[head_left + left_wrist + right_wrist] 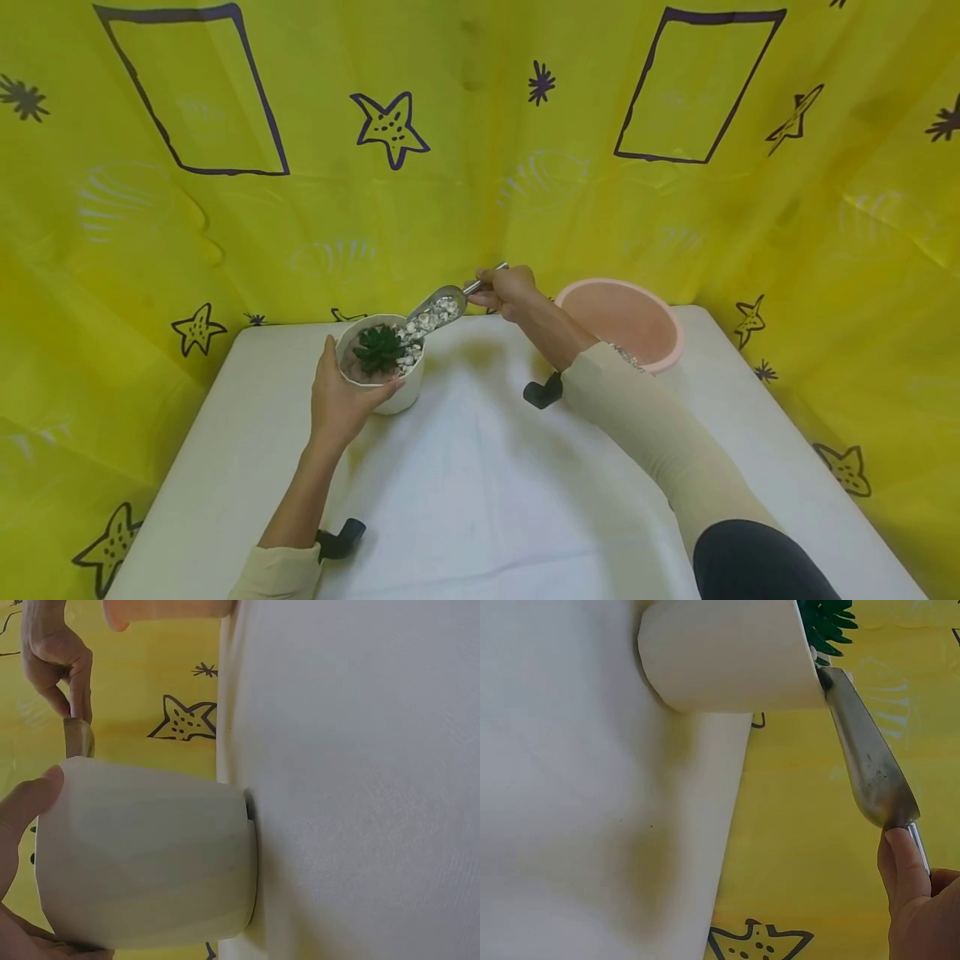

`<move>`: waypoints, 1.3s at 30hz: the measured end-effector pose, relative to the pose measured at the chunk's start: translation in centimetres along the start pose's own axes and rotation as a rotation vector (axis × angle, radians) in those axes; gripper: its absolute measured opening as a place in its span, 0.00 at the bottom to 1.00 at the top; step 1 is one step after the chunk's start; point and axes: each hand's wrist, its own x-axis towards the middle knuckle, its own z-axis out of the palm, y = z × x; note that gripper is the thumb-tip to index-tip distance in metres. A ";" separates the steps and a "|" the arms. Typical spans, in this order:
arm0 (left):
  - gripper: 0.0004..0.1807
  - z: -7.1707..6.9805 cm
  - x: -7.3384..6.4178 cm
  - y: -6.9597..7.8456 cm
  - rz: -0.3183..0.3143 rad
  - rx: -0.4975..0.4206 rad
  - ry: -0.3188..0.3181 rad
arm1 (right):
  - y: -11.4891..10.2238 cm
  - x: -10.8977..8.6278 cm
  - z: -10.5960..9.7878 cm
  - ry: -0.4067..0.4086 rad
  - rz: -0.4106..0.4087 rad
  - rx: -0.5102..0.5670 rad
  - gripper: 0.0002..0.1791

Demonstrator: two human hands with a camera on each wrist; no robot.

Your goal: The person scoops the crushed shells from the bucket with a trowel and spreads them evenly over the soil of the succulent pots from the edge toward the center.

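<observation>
A green succulent point(378, 348) grows in a white flowerpot point(157, 855) at the left of the table. White pebbles point(409, 358) lie along the right side of the soil. My left hand point(341, 396) grips the pot by its rim, thumb on the near right side and fingers round the left. In my right hand point(510, 292) is the handle of a metal scoop point(870, 761), tilted down to the left. Its tip is right at the pot's rim beside the plant, and white pebbles point(442, 310) fill its bowl.
A pink basin point(667, 312) stands at the back right, partly behind my right forearm, with some pebbles point(626, 357) visible inside. The table wears a white cloth point(480, 483). A yellow patterned curtain point(465, 217) hangs close behind the table's back edge.
</observation>
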 end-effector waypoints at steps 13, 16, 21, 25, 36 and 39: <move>0.69 -0.5 0.1 0.0 0.018 0.006 -0.091 | 0.0 0.1 -0.2 0.005 -0.005 0.014 0.19; 0.70 -0.3 0.0 0.1 0.014 -0.031 -0.092 | 0.0 0.1 -0.3 0.002 -0.007 0.017 0.19; 0.76 0.6 -0.7 0.4 -0.037 -0.073 -0.053 | 0.0 0.0 -0.2 0.009 -0.009 0.026 0.16; 0.76 1.4 -1.0 0.8 -0.071 -0.020 -0.001 | 0.1 0.0 -0.2 0.011 -0.012 0.039 0.15; 0.71 1.5 -1.0 1.3 -0.087 0.020 0.026 | -0.1 -0.2 -0.4 -0.001 -0.015 0.017 0.20; 0.70 1.5 -0.9 1.2 -0.077 0.018 0.022 | -0.1 -0.3 -0.4 -0.006 -0.013 0.014 0.21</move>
